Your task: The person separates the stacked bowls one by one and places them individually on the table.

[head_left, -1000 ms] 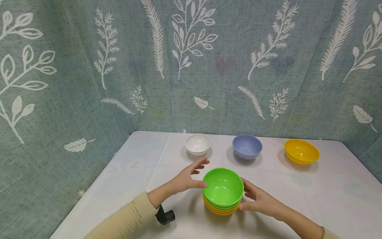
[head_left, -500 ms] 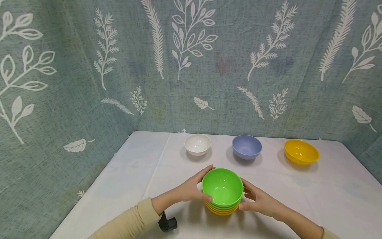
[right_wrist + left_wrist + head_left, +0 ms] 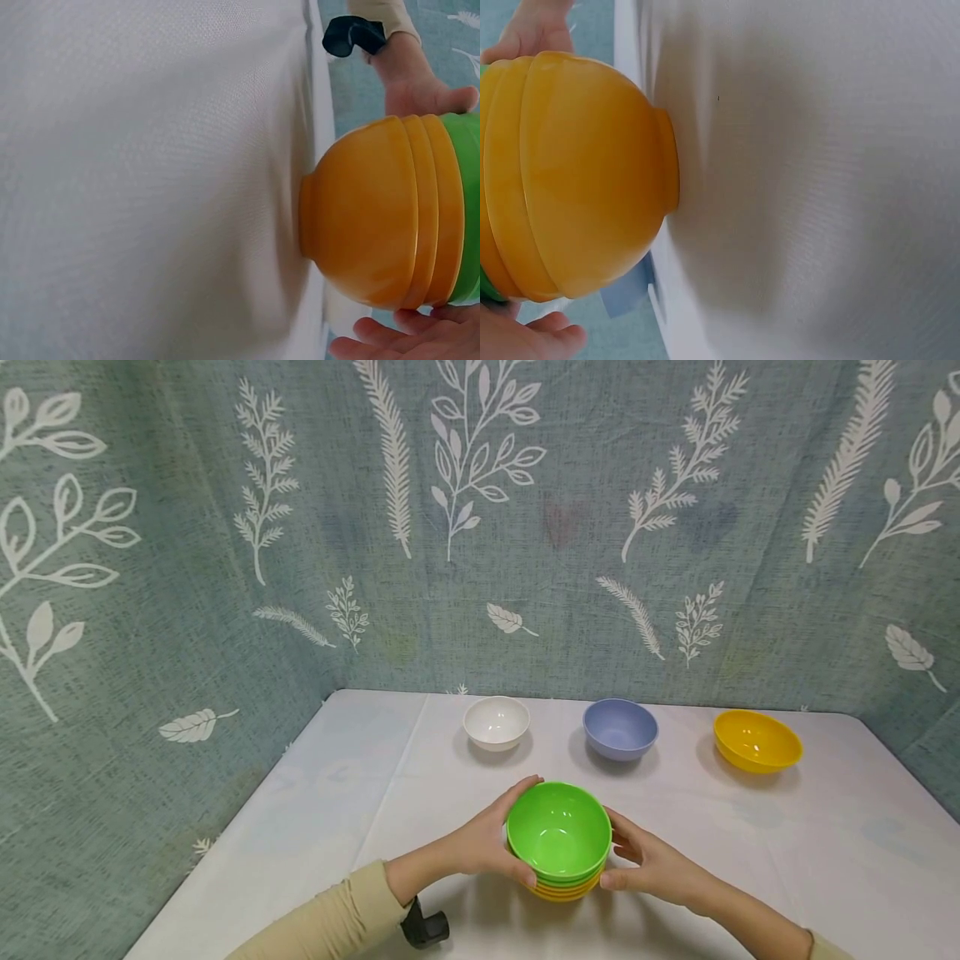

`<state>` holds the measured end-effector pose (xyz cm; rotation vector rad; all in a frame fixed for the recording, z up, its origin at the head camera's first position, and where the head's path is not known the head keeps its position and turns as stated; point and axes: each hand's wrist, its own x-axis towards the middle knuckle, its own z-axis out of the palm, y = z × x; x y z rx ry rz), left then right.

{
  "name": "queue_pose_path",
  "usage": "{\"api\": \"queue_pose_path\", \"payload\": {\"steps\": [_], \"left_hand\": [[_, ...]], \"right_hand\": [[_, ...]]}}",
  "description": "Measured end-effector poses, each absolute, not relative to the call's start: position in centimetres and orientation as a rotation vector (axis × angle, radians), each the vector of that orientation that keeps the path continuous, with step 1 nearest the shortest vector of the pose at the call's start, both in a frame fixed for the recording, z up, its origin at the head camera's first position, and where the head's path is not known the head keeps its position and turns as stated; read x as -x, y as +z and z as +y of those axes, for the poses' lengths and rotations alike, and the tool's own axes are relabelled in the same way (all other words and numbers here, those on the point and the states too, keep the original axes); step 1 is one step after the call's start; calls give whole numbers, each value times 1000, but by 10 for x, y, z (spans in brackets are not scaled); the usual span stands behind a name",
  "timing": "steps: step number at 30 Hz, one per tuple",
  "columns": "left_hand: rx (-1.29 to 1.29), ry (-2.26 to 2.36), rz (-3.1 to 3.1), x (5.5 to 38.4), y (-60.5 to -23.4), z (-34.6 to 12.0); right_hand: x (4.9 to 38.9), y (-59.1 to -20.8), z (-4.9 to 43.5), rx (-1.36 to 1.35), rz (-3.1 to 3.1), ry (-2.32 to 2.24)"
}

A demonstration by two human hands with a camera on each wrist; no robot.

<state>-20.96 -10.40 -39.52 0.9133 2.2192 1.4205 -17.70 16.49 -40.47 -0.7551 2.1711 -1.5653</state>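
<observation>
A stack of bowls stands on the white table, with a green bowl [image 3: 558, 831] on top and orange-yellow bowls [image 3: 592, 180] beneath. My left hand [image 3: 480, 839] holds the stack's left side, thumb at the front and fingers reaching round the back of the rim. On the opposite side, my right hand [image 3: 663, 864] curves round the stack with its thumb in front. Fingers of the right hand [image 3: 420, 337] touch the bowls' side in the right wrist view. The lowest bowl's foot looks level with the tabletop. Parts of the fingers behind the rim are hidden.
Along the back of the table [image 3: 360, 760] stand a white bowl [image 3: 497, 725], a blue bowl [image 3: 621, 729] and a yellow bowl [image 3: 757, 742], spaced apart. A leaf-patterned curtain [image 3: 525, 593] hangs behind. A black camera mount [image 3: 425, 927] sits under the left wrist.
My left hand has come in from the upper left and closed onto the stack's left side, its thumb sliding down across the front. The right hand and the bowls stay in place.
</observation>
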Motion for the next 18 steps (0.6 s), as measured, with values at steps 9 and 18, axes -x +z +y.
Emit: {"api": "queue_pose_path", "payload": {"steps": [9,18], "left_hand": [[-867,1416,2330,206,-395,-101],[-837,1383,2419,206,-392,-99]], "right_hand": [[177,-405,164,744,2188,-1557],[177,-405,165,726,2191,-1544]]}}
